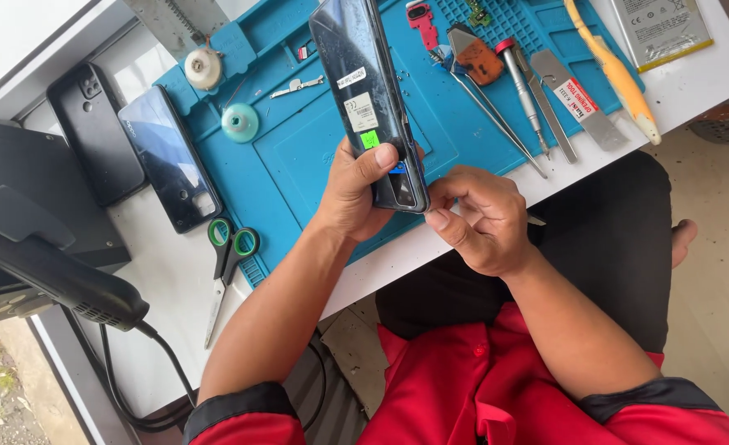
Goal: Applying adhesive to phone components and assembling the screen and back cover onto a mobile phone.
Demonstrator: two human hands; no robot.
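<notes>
Right now my left hand (pixel 356 194) grips the dark phone (pixel 369 99) upright over the blue mat (pixel 299 156). My right hand (pixel 476 218) pinches its lower edge, fingers narrow.

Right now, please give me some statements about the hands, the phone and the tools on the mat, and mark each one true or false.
1. The left hand holds the phone. True.
2. The right hand rests flat on the mat. False: it pinches at the phone's lower edge.
3. The scissors have green handles. True.
4. The tweezers lie in the person's lap. False: they lie on the mat.
5. A second phone lies left of the mat. True.
</notes>
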